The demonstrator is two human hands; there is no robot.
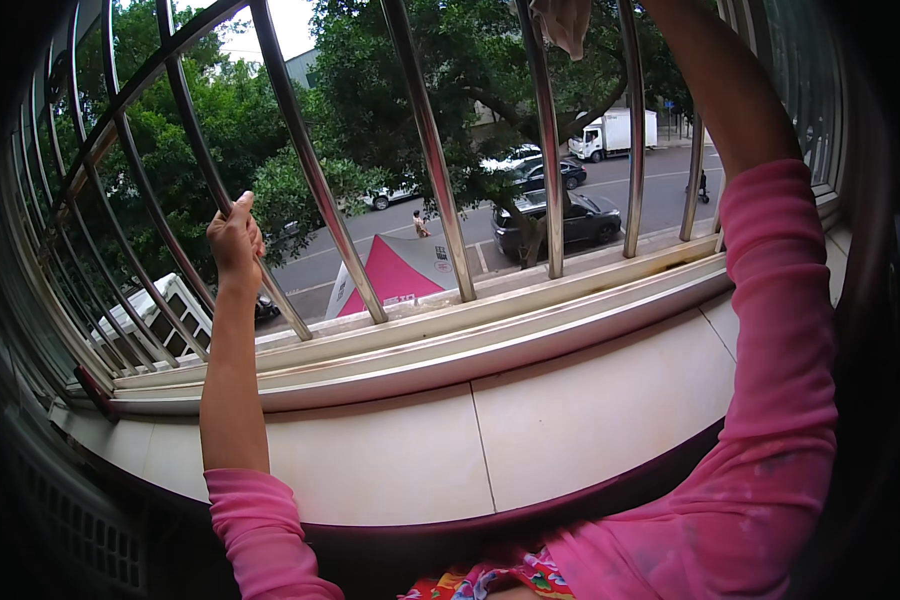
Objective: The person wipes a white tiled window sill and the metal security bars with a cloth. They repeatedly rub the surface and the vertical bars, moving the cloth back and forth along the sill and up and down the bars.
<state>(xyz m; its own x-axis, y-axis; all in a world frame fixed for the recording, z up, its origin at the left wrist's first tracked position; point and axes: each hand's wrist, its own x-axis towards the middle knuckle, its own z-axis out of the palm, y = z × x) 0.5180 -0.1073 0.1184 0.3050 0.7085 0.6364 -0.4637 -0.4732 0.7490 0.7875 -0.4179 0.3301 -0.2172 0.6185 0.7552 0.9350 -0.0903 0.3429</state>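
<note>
My left hand is wrapped around one upright metal window bar on the left. My right arm, its pink sleeve pushed up, reaches past the top edge of the picture, so the right hand is out of view. Near the top, a pale crumpled cloth hangs by the bars; what holds it cannot be seen. Before me runs a row of shiny window bars, set into the light window frame.
Below the sliding-window track lies a tiled sill with a dark edge. Beyond the bars are trees, a pink and grey canopy bearing writing, parked cars and a white truck. A slotted basket stands at lower left.
</note>
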